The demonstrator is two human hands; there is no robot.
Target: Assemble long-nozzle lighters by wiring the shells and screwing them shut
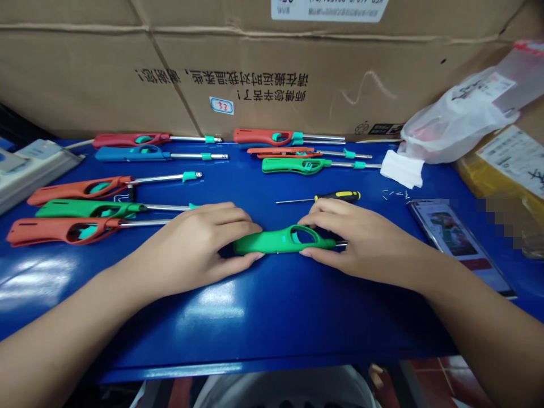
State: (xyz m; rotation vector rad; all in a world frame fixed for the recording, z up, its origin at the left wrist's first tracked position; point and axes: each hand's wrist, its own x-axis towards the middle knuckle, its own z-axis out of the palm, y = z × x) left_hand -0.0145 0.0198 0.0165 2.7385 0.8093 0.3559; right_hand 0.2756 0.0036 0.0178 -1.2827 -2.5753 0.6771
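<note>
A green lighter body lies across the middle of the blue table. My left hand is closed round its left end. My right hand grips the right end, where the metal tube is hidden under the fingers. Just behind my right hand lies a screwdriver with a black and yellow handle, its thin blade pointing left.
Several long-nosed lighters in red, green and blue lie at the left and along the back. Behind them stands a large cardboard box. A phone, a folded white cloth, small screws and a plastic bag sit at the right.
</note>
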